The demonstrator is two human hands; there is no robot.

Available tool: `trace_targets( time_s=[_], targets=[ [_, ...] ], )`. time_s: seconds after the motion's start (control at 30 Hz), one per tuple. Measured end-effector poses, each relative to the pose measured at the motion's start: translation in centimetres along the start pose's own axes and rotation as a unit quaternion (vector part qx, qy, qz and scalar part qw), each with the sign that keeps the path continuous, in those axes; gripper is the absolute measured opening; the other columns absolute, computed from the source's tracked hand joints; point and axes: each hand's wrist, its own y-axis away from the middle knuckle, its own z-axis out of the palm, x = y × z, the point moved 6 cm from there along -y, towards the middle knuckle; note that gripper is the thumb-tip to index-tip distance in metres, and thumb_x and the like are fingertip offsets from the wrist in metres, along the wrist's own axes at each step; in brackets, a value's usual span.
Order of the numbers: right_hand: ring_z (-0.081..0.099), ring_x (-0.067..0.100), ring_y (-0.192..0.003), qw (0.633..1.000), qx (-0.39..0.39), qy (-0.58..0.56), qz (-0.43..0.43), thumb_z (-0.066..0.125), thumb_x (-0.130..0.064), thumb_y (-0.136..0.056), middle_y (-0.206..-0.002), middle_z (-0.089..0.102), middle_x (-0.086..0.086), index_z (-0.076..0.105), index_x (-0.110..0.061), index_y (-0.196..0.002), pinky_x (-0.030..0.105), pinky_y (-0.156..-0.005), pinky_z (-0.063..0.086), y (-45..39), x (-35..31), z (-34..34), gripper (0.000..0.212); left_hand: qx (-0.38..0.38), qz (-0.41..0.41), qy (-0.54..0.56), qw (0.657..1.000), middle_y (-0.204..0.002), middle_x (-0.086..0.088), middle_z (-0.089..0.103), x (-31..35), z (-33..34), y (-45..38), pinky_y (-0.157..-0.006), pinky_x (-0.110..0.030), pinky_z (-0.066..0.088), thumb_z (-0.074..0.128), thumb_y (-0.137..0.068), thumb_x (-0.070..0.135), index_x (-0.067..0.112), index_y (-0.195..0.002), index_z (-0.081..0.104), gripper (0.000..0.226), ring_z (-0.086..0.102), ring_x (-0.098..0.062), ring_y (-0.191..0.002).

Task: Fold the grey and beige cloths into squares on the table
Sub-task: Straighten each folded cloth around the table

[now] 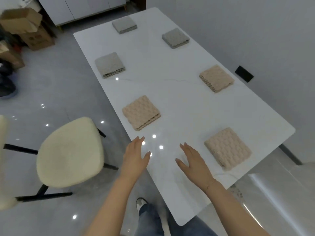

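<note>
Several folded square cloths lie in two rows on the white table [170, 92]. Three are grey: one at the far end [124, 24], one far right [175, 37], one on the left [109, 64]. Three are beige: one at mid right [216, 78], one near left [141, 112], one near right [227, 148]. My left hand [135, 155] hovers at the table's near left edge with straight fingers, holding nothing. My right hand [192, 158] is spread over the bare tabletop, just left of the near right beige cloth, and holds nothing.
A cream padded chair [70, 152] with black legs stands left of the table. Cardboard boxes [25, 26] sit at the far left by a white cabinet [76, 9]. A grey wall with a black socket [244, 74] runs along the table's right side.
</note>
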Motion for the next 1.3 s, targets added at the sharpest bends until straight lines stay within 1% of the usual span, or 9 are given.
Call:
trace_targets(
  time_s=[0.23,0.37,0.53,0.7,0.77,0.87,1.03,1.2,1.3],
  targets=[
    [0.017,0.011,-0.144,0.999,0.015,-0.040,0.010,0.042,-0.043,-0.098,-0.158,0.017,-0.006,0.022,-0.025,-0.149,0.016,-0.110,0.007,-1.4,-1.5,1.4,0.058,-0.039,0.006,-0.011,0.999,-0.156,0.000,0.021,-0.7,-1.5,-1.6,-0.109,-0.019,0.011,0.053,-0.096,0.025,0.019,-0.147,0.027,0.058,0.017,-0.014,-0.142],
    [0.021,0.013,-0.143,0.998,0.006,-0.056,0.039,0.041,-0.039,-0.099,-0.157,0.021,-0.003,0.023,-0.022,-0.149,0.016,-0.110,0.010,-3.2,-2.1,2.6,0.056,-0.049,0.035,-0.025,0.998,-0.148,0.001,0.033,-1.2,-3.2,-4.7,-0.104,-0.016,0.014,0.056,-0.094,0.021,0.017,-0.143,0.036,0.053,0.027,-0.011,-0.134],
    [0.036,0.008,-0.132,0.986,0.033,-0.133,0.098,0.047,-0.036,-0.097,-0.147,0.036,-0.007,0.035,-0.022,-0.143,0.011,-0.104,0.018,-7.0,-4.3,4.1,0.050,-0.072,0.034,-0.020,0.997,-0.146,-0.003,0.039,-3.8,-5.7,-12.6,-0.110,-0.028,0.026,0.054,-0.095,0.019,0.015,-0.141,0.038,0.049,0.034,-0.018,-0.134],
    [0.050,0.005,-0.101,0.922,0.100,-0.295,0.231,0.056,-0.031,-0.094,-0.128,0.052,-0.004,0.052,-0.020,-0.128,0.004,-0.079,0.035,-12.4,-7.1,6.2,0.036,-0.119,0.066,-0.032,0.990,-0.129,0.007,0.049,-5.4,-7.5,-21.4,-0.103,-0.033,0.040,0.051,-0.095,0.020,0.013,-0.136,0.047,0.043,0.046,-0.017,-0.121],
    [0.053,0.008,-0.099,0.885,0.115,-0.354,0.280,0.056,-0.030,-0.094,-0.120,0.055,-0.003,0.055,-0.019,-0.124,0.011,-0.082,0.038,-14.0,-8.3,7.2,0.032,-0.141,0.053,-0.026,0.988,-0.112,0.012,0.051,-5.5,-7.7,-23.8,-0.088,-0.026,0.042,0.053,-0.092,0.015,0.010,-0.130,0.052,0.038,0.049,-0.016,-0.111],
    [0.054,0.010,-0.097,0.827,0.159,-0.423,0.333,0.057,-0.029,-0.093,-0.113,0.056,-0.001,0.057,-0.017,-0.118,0.022,-0.087,0.043,-15.8,-9.4,8.1,0.028,-0.188,0.017,-0.031,0.982,-0.126,-0.002,0.050,-6.1,-6.8,-26.6,-0.090,-0.030,0.039,0.056,-0.091,0.022,0.011,-0.135,0.045,0.046,0.049,-0.022,-0.118],
    [0.055,0.014,-0.091,0.779,0.205,-0.457,0.378,0.060,-0.025,-0.091,-0.108,0.060,0.004,0.058,-0.014,-0.111,0.026,-0.084,0.047,-17.9,-8.9,9.0,0.023,-0.216,0.002,-0.014,0.976,-0.078,-0.003,0.054,-6.9,-4.9,-28.8,-0.058,-0.025,0.038,0.056,-0.090,0.020,0.007,-0.092,0.055,0.013,0.053,-0.022,-0.074],
    [0.055,0.012,-0.081,0.747,0.266,-0.471,0.387,0.063,-0.023,-0.089,-0.092,0.059,0.001,0.056,-0.013,-0.100,0.019,-0.070,0.044,-19.4,-8.7,9.3,0.017,-0.225,0.006,0.007,0.974,-0.082,0.012,0.053,-6.6,-4.5,-29.0,-0.057,-0.014,0.037,0.053,-0.095,0.021,0.018,-0.107,0.049,0.014,0.051,-0.001,-0.071],
    [0.052,0.009,-0.074,0.741,0.297,-0.469,0.379,0.063,-0.023,-0.089,-0.084,0.054,-0.002,0.054,-0.013,-0.098,0.015,-0.064,0.041,-19.8,-8.5,9.1,0.016,-0.231,-0.010,0.019,0.973,-0.090,0.008,0.056,-6.5,-4.4,-28.9,-0.061,-0.016,0.040,0.054,-0.095,0.022,0.009,-0.120,0.051,0.029,0.054,-0.005,-0.078]
  ],
)
